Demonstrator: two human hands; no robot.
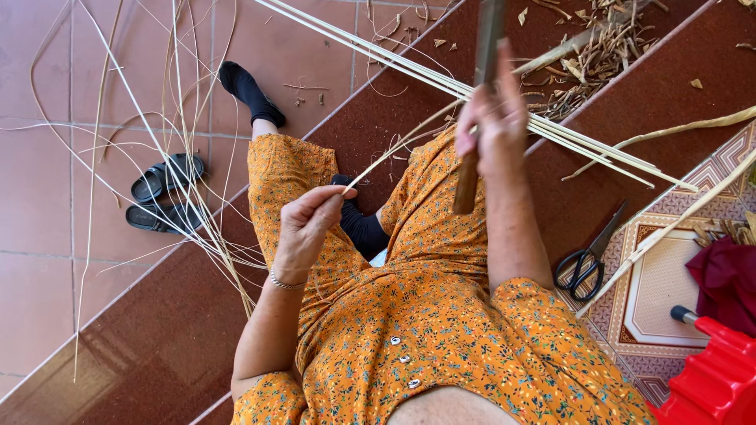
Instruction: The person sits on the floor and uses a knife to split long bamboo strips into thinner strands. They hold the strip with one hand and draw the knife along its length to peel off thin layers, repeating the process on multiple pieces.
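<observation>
Centrally: right hand (494, 118) closed as a grip around knife (479, 102), blade upright; left hand (309, 223) pinching end of thin bamboo strip (402, 145), strip running up-right to the knife. Scissors (587, 256) on step, right; sandals (164, 193) left.

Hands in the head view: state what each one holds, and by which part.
The left hand pinches the near end of a thin cane strip between its fingertips. The right hand grips a knife around the top of its wooden handle.

sandals (165, 193) L on floor, scissors (587, 256) R (on mat)
</observation>
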